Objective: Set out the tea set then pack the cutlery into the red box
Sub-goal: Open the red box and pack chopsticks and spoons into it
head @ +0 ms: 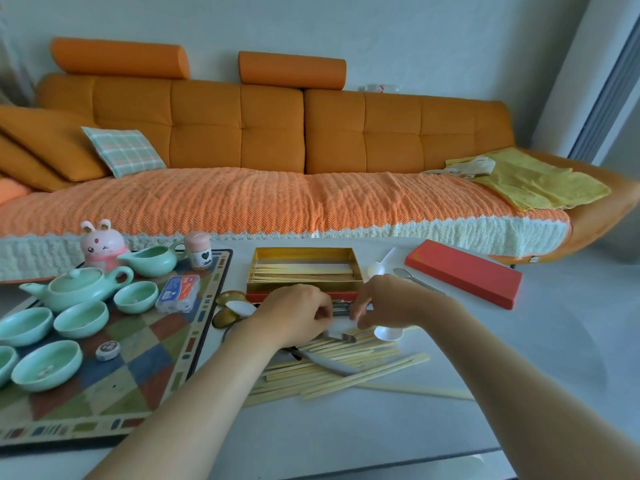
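Note:
The red box (304, 285), gold inside, sits open on the white table with several pale chopsticks (301, 271) lying in it. Just in front of it my left hand (294, 317) and my right hand (384, 303) together grip a small bundle of metal cutlery (341, 308). More chopsticks (346, 362) lie scattered below my hands, with a metal utensil (325, 360) across them. The mint-green teapot (78, 285), pitcher (152, 259) and several cups (81, 318) stand on the patterned mat (104, 386) at the left.
The red lid (464, 271) lies at the right beside a metal spoon (412, 277). Gold spoons (225, 313), a white spoon (388, 332), a plastic packet (178, 292), a pink rabbit figure (102, 245) and a small jar (198, 251) are nearby. An orange sofa (277, 188) runs behind the table.

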The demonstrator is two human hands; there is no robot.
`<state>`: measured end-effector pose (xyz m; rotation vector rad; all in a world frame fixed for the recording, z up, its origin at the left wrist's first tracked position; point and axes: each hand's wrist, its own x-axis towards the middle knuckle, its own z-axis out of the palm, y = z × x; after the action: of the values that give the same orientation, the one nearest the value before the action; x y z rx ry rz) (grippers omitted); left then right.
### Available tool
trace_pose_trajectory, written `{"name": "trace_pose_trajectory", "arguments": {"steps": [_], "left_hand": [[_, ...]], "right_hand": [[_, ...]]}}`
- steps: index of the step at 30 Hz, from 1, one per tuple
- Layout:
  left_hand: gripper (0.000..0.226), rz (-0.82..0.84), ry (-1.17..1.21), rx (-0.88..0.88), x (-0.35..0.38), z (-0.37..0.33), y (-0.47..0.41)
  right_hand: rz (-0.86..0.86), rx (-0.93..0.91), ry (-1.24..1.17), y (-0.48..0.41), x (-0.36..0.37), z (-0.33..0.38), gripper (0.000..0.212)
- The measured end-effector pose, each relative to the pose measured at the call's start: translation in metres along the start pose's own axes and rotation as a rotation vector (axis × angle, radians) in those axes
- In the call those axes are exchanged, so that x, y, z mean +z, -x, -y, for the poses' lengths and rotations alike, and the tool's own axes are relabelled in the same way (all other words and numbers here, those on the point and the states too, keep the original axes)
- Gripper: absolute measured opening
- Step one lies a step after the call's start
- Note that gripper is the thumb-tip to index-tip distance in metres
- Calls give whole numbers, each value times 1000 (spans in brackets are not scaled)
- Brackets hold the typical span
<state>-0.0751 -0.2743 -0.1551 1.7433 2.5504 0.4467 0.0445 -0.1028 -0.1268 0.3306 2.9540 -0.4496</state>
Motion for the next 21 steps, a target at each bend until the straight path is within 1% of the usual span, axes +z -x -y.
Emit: {"name": "trace_pose_trajectory", "arguments": {"steps": [3, 7, 12, 15, 18, 21], "left_hand": [[11, 42, -8, -30, -1, -2, 1], [14, 102, 12, -72, -2, 0, 1], [21, 120, 74, -111, -3, -1, 2], [15, 35, 154, -132, -3, -3, 3], [17, -113, 210, -165, -8, -2, 1], [16, -203, 238, -221, -19, 11, 0]], "right_hand": [[-32, 30, -35, 2, 6, -4, 15], [-78, 31, 20, 2, 12, -2, 9], [-133, 15, 37, 5, 14, -13, 9], [-240, 25, 8, 6, 12, -19, 10], [-350, 6, -65, 4, 8, -20, 16], [-481, -47, -93, -1, 6, -20, 24]]}}
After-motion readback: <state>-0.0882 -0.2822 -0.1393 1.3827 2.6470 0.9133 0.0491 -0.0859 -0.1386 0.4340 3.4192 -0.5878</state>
